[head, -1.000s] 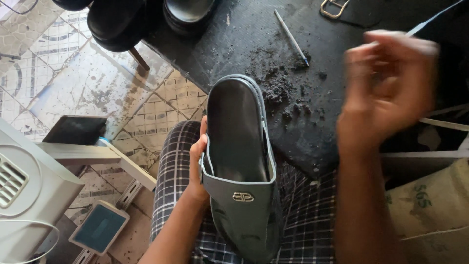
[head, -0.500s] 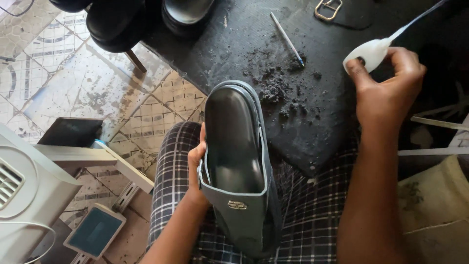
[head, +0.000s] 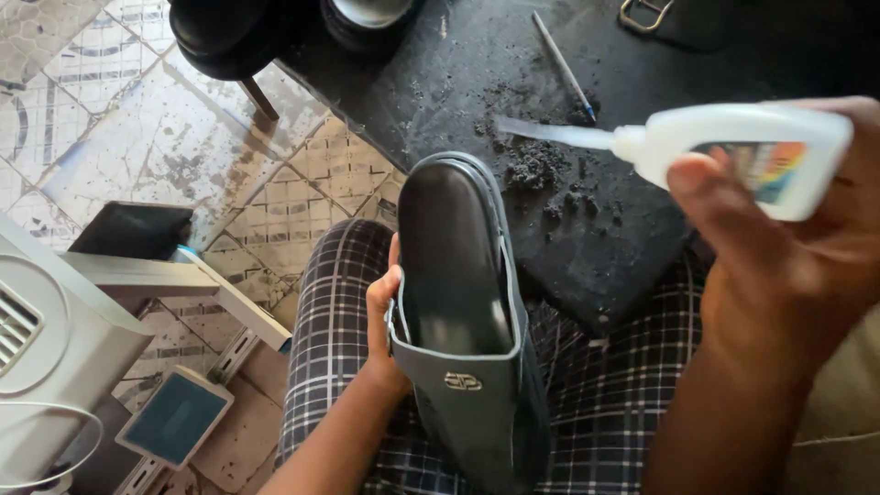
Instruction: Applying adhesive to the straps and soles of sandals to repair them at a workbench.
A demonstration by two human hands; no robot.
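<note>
Bare dark mat (head: 440,73) beyond shoe (head: 458,312) – only crumbs (head: 536,170), thin rod (head: 564,64) obstruct.

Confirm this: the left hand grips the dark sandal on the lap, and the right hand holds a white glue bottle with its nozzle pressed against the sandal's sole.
Not quite. In the head view the glue bottle in the right hand has its nozzle in the air over the black work board, apart from the sandal. The left hand does grip the sandal on the lap.
</note>
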